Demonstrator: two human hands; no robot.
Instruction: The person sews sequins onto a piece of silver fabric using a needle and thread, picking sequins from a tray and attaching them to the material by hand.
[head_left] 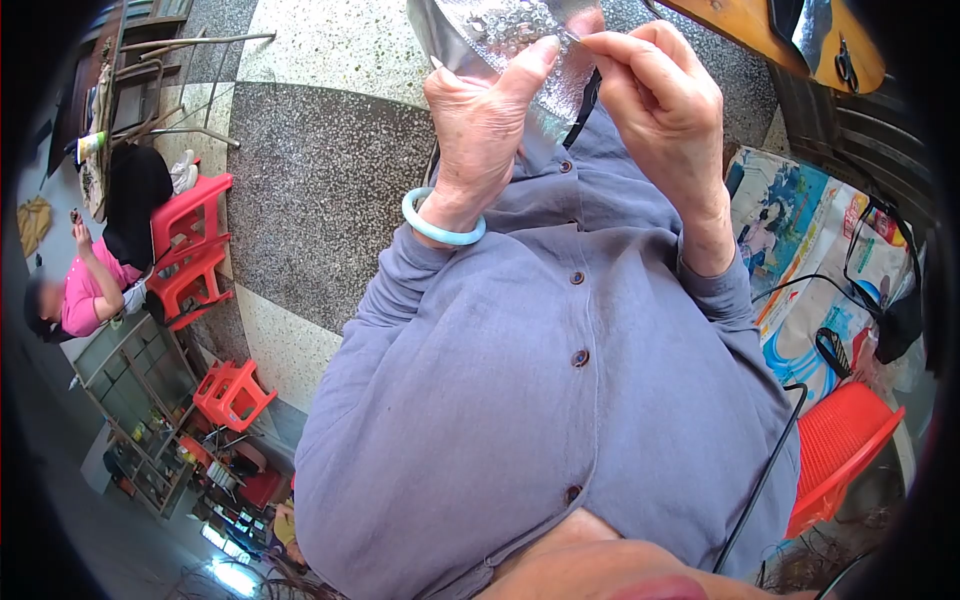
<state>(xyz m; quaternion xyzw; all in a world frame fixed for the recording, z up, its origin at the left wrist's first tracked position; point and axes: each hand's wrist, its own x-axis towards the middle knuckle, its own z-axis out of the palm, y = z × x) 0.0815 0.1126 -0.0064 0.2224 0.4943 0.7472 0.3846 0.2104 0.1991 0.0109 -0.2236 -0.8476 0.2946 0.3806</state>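
At the top of the head view, a shiny silver sheet-like holder (572, 85) carries several small clear ring-like pieces (510, 28). My left hand (480, 125), with a pale blue bangle (443, 222) on the wrist, is closed on this holder, thumb lying over its surface. Just to the right, my right hand (665, 100) is closed in a pinch above the holder's edge. A thin tip shows at its fingertips, too small to name. The fingers beneath the holder are mostly hidden.
A wooden board (735, 25) with black scissors (846, 66) is at upper right. Printed sacking (800, 240) with black cords and a red plastic chair (845, 450) are at right. Red stools (190, 250) and a seated person in pink (95, 285) are at left.
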